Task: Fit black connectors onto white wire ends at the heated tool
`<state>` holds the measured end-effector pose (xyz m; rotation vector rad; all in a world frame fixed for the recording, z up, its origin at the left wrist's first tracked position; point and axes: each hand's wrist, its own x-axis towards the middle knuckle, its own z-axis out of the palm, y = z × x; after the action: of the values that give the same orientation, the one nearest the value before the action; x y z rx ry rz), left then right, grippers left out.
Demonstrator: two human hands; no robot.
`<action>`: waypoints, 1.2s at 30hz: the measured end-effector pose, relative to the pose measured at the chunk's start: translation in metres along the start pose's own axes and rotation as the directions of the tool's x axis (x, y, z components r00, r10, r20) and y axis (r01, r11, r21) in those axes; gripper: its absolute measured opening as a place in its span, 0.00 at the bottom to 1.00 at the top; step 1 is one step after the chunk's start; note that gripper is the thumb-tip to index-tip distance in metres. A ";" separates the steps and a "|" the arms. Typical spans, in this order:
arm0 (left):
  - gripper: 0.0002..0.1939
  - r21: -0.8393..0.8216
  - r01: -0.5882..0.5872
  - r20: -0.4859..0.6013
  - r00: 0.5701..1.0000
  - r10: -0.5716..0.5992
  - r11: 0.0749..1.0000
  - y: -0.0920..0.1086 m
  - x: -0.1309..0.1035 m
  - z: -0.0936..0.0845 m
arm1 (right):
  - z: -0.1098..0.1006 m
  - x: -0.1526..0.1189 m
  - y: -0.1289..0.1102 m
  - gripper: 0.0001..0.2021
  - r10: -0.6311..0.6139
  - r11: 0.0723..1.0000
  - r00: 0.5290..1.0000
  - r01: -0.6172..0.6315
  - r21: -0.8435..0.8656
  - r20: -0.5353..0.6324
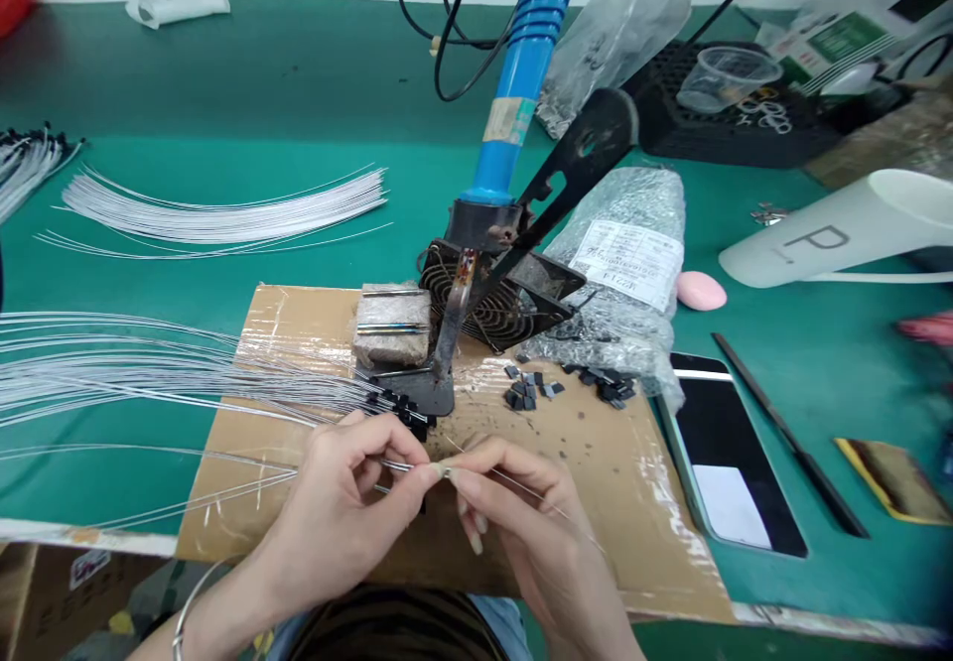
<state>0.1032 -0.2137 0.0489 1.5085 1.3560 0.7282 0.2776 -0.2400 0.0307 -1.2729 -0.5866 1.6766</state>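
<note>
Evidently, the wire (pixel 397 464) in hand is above the near middle of the cardboard (pixel 632 522), its end pinched where the fingertips of both hands meet. The left hand (pixel 353 492) grips it between thumb and forefinger; the right hand (pixel 525 502) pinches just beside, thumb and forefinger closed on the tip, its other fingers curled below. Whatever small part sits between the fingertips is too small to tell. A thin strand (pixel 547 502) slants across the right hand, towards the near right. Just beyond the left hand, a bundle (pixel 186 375) of pale wires comes in from the left, its right ends in black tips (pixel 402 409). Right of these, small black pieces (pixel 525 390) lie scattered on the cardboard. On its far side stand a wrapped block (pixel 392 324) and, to the right, a dark fan (pixel 483 309) under a blue tube (pixel 513 95). Farther left, a second bundle (pixel 223 209) lies on the green table (pixel 298 165). Right of the fan is a labelled bubble-wrap bag (pixel 640 244), with a pink egg shape (pixel 701 291) beside it, a phone (pixel 737 453) nearer, a black stick (pixel 789 433) right of that, and a white cup (pixel 841 229) tipped sideways farther off
</note>
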 end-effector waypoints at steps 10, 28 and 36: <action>0.11 -0.144 0.088 0.010 0.996 -0.088 0.986 -0.015 -0.005 0.008 | 0.006 -0.001 0.006 0.18 0.029 0.991 0.999 -0.027 0.130 -0.014; 0.12 -0.141 -0.019 -0.129 0.992 0.001 0.990 -0.022 -0.006 0.018 | 0.003 0.007 0.023 0.15 -0.046 0.980 0.998 0.039 0.193 0.031; 0.12 -0.178 -0.007 -0.110 0.994 -0.013 0.984 -0.024 -0.005 0.019 | 0.004 0.009 0.024 0.14 -0.057 0.981 0.998 0.053 0.187 0.017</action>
<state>0.1093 -0.2252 0.0212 1.3411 1.3366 0.9188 0.2644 -0.2422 0.0088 -1.0958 -0.4618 1.6602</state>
